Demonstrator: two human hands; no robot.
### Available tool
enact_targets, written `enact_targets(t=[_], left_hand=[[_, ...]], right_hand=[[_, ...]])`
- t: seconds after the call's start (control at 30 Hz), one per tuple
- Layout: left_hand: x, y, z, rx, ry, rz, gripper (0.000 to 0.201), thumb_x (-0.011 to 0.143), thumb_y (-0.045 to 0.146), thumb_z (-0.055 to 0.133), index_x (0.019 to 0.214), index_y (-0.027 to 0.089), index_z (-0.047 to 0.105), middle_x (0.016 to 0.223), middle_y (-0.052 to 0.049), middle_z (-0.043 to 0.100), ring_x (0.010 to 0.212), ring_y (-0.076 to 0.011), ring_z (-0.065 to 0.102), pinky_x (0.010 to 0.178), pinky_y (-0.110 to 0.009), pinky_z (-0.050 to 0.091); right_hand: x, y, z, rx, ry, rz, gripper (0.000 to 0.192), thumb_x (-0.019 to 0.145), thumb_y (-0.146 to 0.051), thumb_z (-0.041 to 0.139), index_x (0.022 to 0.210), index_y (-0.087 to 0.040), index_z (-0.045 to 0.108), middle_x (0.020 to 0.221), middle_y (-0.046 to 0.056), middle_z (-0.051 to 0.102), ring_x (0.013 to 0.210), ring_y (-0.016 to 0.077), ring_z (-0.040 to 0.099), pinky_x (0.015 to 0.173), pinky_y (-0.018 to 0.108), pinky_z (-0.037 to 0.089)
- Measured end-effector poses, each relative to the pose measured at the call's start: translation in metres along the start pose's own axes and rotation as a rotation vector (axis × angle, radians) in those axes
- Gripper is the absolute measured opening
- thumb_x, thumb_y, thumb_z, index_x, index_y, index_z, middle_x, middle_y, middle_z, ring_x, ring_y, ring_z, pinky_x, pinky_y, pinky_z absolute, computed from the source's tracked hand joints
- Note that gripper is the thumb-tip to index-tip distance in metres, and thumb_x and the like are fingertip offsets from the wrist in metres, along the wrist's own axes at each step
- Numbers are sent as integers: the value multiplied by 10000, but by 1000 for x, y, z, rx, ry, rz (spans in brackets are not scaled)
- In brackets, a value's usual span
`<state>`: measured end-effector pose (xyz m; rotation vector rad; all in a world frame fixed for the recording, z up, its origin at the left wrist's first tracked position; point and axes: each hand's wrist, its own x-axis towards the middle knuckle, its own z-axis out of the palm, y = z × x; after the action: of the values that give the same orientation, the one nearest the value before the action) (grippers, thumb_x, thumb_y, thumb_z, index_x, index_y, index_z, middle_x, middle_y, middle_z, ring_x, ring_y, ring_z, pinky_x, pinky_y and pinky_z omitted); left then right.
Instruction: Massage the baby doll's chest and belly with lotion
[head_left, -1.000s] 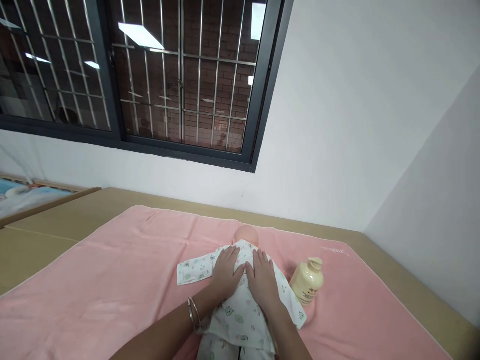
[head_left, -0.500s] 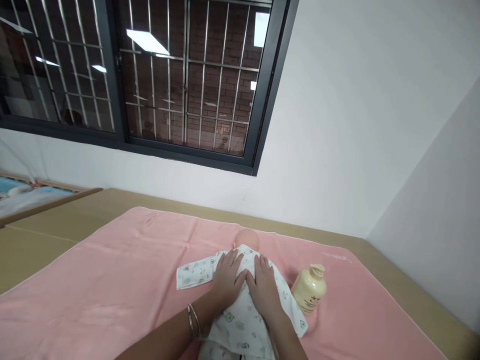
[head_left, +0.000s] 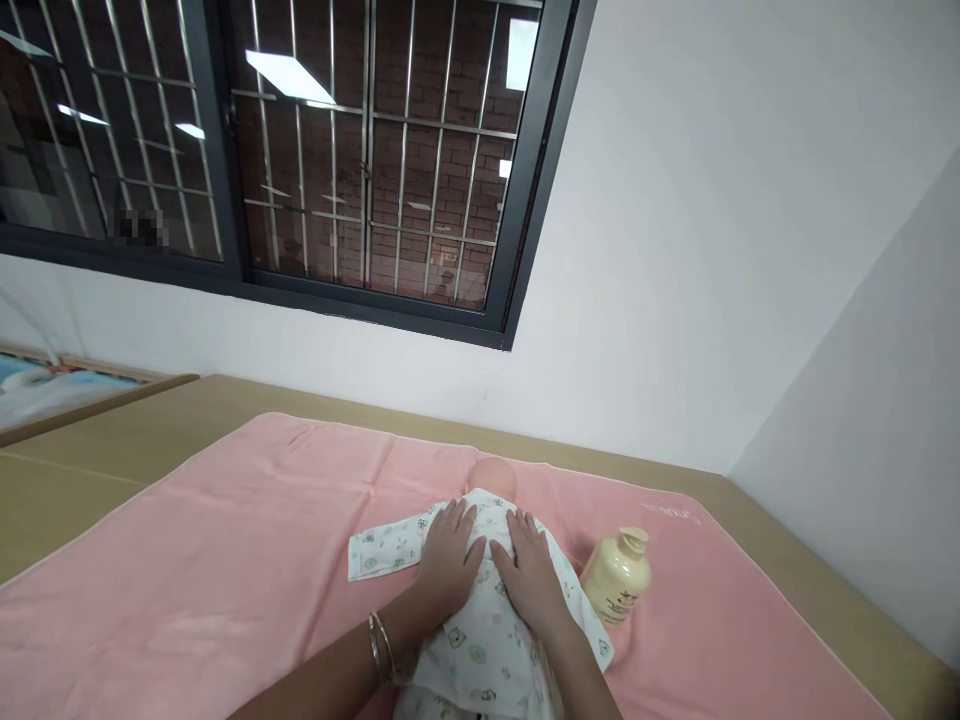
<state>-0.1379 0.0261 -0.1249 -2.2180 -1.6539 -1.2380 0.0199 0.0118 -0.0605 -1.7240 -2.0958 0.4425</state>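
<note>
A bald baby doll (head_left: 492,478) in a white printed long-sleeved top (head_left: 480,650) lies stretched out, its head toward the wall. Its face does not show. My left hand (head_left: 450,560) rests flat on the left side of the doll's upper body, fingers extended toward the shoulder. On the other side, my right hand (head_left: 532,570) lies flat too, with its fingers stretched out. A small gap separates my two thumbs. A cream-yellow pump bottle (head_left: 619,578) stands tilted at the doll's right sleeve.
A pink towel (head_left: 247,560) is spread under the doll on a wooden tabletop (head_left: 75,500). Behind it rise a white wall (head_left: 637,300) and a dark-framed, barred window (head_left: 375,310). At the far left is a wooden-edged basin or tub with blue inside (head_left: 112,378).
My thumbs have moved apart from touching each other, and both hands have spread slightly outward on the doll. The bottle and doll stay in place; the view shifts slightly.
</note>
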Motion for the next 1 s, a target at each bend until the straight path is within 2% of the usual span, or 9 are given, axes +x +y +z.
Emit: enact_targets(t=[0.13,0.27,0.43,0.53,0.63,0.7,0.8,0.93,1.0], left_hand=[[-3,3,-5,-33,74,25,326,928,299,405,1130,209,645,1180,-89,663,1121,-249,595,990,-461,479],[0,1,-3,27,52,-67,409,912,362,452,1241,158,585,1272,-133,611,1197,-296,549,995,-509,475],[7,5,-7,-19,-2,113,394,915,264,420,1273,192,568,1342,-75,575,1290,-251,482,1067,-476,437],[6,8,-11,-53,50,155,333,903,232,423,1152,203,643,1232,-55,652,1214,-223,553,1039,-430,475],[3,7,-10,-27,100,77,302,892,269,462,1109,193,658,1189,-78,670,1165,-246,585,1025,-451,484],[3,5,-8,0,72,28,358,892,301,473,1195,170,615,1251,-100,634,1218,-273,546,1046,-479,459],[6,1,-7,11,-26,10,479,912,331,445,1333,110,502,1367,-140,541,1321,-304,441,1079,-513,411],[12,1,-11,-70,-151,153,446,935,280,376,1353,178,493,1394,-75,528,1354,-260,403,1118,-517,362],[12,4,-13,-113,-131,176,407,929,245,370,1286,195,558,1336,-54,583,1310,-228,461,1114,-487,383]], right_hand=[[-7,9,-8,45,-32,-19,650,894,-461,421,1467,-159,361,1531,55,314,1432,213,236,1173,352,184],[-1,16,-3,123,-14,11,655,927,-474,343,1478,-121,327,1539,67,292,1442,203,206,1184,356,147],[9,3,6,93,-14,14,635,943,-403,303,1505,-111,247,1570,71,193,1464,219,100,1189,420,54],[5,-5,0,47,-37,-22,584,935,-332,308,1485,-137,311,1547,66,272,1454,207,159,1186,409,73],[-3,-5,-11,14,-55,-40,546,915,-327,356,1428,-153,424,1488,67,397,1419,194,267,1161,347,192],[-5,-1,-15,0,-74,-13,558,912,-367,377,1419,-142,436,1475,81,417,1405,199,298,1138,330,244],[0,6,-13,2,-73,12,644,920,-430,362,1463,-84,343,1527,119,313,1432,216,230,1157,346,194],[10,4,-4,23,-67,-48,622,897,-297,355,1490,-123,286,1563,86,231,1459,215,119,1176,404,85],[9,-2,-5,16,-67,-74,610,866,-221,359,1472,-162,335,1555,65,262,1455,217,135,1172,426,78]])
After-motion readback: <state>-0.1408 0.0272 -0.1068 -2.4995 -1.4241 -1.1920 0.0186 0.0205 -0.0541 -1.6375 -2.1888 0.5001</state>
